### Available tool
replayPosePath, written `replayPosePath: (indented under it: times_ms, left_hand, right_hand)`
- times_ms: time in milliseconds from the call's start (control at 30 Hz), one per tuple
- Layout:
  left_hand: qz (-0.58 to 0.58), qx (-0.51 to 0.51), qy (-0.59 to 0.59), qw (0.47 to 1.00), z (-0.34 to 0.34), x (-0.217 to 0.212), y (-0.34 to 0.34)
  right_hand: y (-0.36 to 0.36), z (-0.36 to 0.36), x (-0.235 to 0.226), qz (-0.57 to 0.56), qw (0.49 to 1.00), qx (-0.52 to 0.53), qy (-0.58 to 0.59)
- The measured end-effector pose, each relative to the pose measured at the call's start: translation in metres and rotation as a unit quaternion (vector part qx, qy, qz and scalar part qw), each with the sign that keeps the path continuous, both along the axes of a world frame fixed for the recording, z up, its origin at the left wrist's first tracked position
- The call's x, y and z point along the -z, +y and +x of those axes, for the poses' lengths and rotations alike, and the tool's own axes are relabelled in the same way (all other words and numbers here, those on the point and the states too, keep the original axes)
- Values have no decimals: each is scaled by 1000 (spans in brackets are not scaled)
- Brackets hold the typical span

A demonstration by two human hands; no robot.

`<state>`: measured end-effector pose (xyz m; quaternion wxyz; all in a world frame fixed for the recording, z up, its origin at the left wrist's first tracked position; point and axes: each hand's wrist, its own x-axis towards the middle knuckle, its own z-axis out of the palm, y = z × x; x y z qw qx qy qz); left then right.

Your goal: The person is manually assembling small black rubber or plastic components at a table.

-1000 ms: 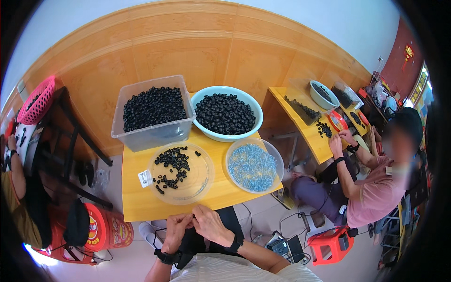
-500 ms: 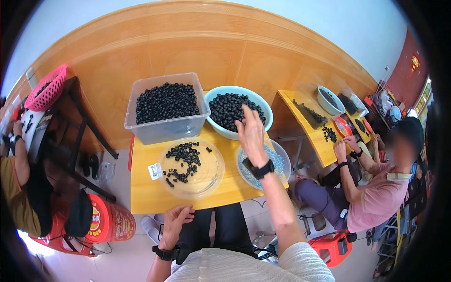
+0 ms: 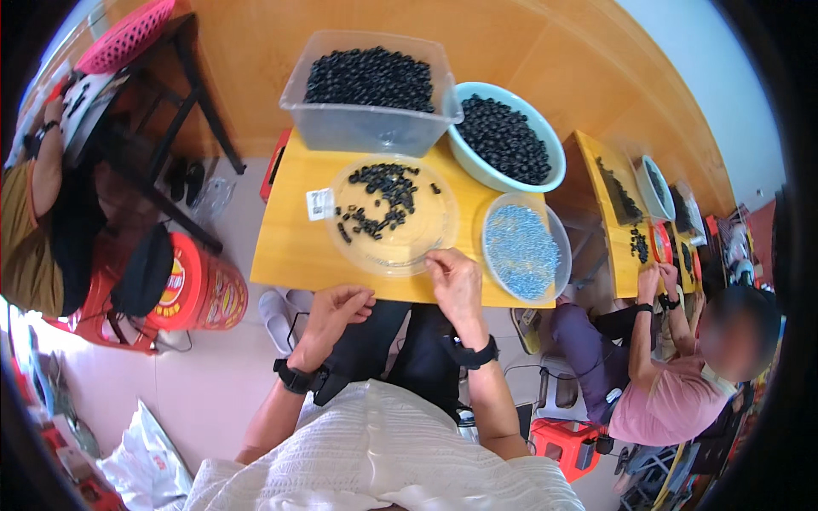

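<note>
My right hand [image 3: 457, 285] is closed in a pinch at the near right rim of a round clear plastic lid [image 3: 430, 223]; whatever its fingertips hold is hidden or too small to name. Just past the table's front edge, my left hand [image 3: 334, 313] has thumb and fingers pressed together, and I cannot make out anything in them. Small black cylindrical pieces [image 3: 392, 192] lie loose on the lid. To its right stands a clear round tub [image 3: 564, 255] of small thin silvery-blue pieces [image 3: 521, 251]. Behind that, a light-blue bowl [image 3: 554, 175] holds black rounded pieces [image 3: 504, 140].
A clear rectangular bin [image 3: 366, 128] heaped with black pieces stands at the back of the yellow table [image 3: 290, 247]. A co-worker [image 3: 665, 383] sits at another table on the right. On the left are another person's arm [image 3: 49, 162], a red bucket [image 3: 204, 285] and a pink basket [image 3: 128, 38].
My right hand has left the light-blue bowl and come down to the lid's near edge, its fingers now pinched. My left hand has stayed near the table edge. The view has shifted and tilted.
</note>
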<state>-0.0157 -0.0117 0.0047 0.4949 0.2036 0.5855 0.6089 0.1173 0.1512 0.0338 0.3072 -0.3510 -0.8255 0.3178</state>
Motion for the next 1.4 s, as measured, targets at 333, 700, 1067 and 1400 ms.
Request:
replayPosePath:
  times_ms: [333,700,1067,1400]
  left_hand:
    - [19,-27,-34,999,-5,9,-14]
    - [22,-59,-53,997,-17,14,-24]
    - [34,-93,-83,992,-16,26,-22]
    - [30,-87,-61,994,-18,27,-21]
  right_hand:
    - [-3,-47,5,41,987,-98,-117]
    - [38,-96,-3,121,976,-100,-149]
    - [56,-141,15,179,940,-193,-215]
    - [60,-128,19,166,960,-179,-137]
